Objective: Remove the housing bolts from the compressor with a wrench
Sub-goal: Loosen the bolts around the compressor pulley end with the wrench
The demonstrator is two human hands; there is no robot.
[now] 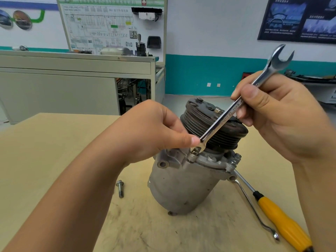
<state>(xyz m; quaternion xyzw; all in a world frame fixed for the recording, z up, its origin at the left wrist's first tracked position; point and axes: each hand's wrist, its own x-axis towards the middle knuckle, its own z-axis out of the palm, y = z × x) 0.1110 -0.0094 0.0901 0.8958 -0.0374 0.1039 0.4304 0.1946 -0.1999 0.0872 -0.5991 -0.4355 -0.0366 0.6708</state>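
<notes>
Steel wrench (223,120): its ring end sits on a bolt (195,151), at the front top edge of the compressor (181,184) standing on the table (54,142).
Right hand (283,117): I pinch the handle tight.
Left hand (154,131): my thumb presses the ring end — my other fingers hide, so I cannot tell.
Do it well: I keep the ring flat and turn slow.

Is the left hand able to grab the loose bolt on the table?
Probably yes. The loose bolt lies in the open on the table near the left hand, nothing between them, though its thumb is pressing the wrench.
</notes>
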